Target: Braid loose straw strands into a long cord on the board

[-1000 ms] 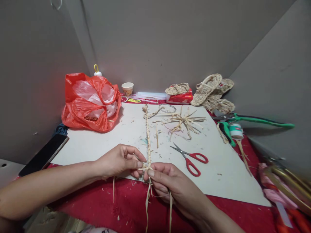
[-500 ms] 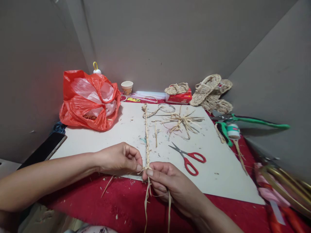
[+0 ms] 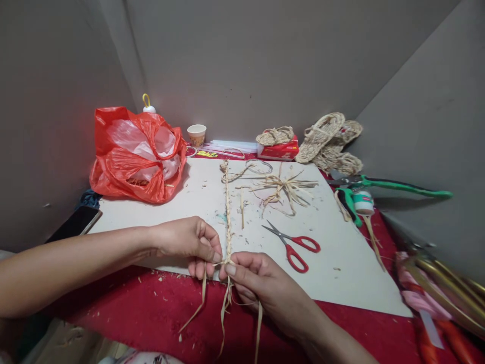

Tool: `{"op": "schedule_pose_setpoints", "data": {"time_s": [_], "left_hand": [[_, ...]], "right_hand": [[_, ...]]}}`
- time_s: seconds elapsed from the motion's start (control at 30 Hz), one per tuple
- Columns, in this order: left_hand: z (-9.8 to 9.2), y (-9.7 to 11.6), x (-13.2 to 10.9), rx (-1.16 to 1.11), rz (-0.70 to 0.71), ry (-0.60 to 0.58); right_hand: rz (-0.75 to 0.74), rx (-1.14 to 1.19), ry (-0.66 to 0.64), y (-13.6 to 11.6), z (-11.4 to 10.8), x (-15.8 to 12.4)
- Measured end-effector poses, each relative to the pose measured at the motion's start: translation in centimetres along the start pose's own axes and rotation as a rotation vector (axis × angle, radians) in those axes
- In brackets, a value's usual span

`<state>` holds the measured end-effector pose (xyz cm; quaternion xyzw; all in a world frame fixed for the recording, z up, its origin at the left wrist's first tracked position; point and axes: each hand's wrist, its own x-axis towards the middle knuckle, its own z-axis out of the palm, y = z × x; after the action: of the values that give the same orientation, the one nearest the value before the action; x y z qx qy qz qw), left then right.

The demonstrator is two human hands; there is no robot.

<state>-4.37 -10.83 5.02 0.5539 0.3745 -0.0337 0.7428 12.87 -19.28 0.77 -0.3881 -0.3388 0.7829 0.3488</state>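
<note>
Now left strand (image 3: 204, 289) nearer braid (image 3: 228, 222)

1. A crumpled, thin red plastic bag (image 3: 108, 177) at the back left, with whitish plastic (image 3: 131, 137) showing inside it.
2. A small white object with a yellow loop (image 3: 149, 109) on top, partly hidden behind the bag.
3. A flat black phone (image 3: 74, 223), partly covered, at the left.
4. A tan-and-white patterned paper cup (image 3: 197, 138), upright near the back.
5. Slim white sticks (image 3: 235, 146), lying between the cup and a glossy red box (image 3: 279, 151).
6. Green-handled metal shears (image 3: 409, 186) at the right, near a white cylindrical bottle with a green label (image 3: 362, 203).
</note>
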Motion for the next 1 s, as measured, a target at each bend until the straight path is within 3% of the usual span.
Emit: {"op": "schedule_pose_setpoints", "data": {"time_s": [0.63,1.0], "left_hand": [[0.7,-1.0,0.0,0.003,0.000,0.008],[1.4,-0.7,0.0,0.099,0.042,0.129]], "right_hand": [[0.038,-0.170,-0.032,0.3,-0.3,0.1],[-0.015,-0.363,0.060,0.7,0.0,0.2]]}}
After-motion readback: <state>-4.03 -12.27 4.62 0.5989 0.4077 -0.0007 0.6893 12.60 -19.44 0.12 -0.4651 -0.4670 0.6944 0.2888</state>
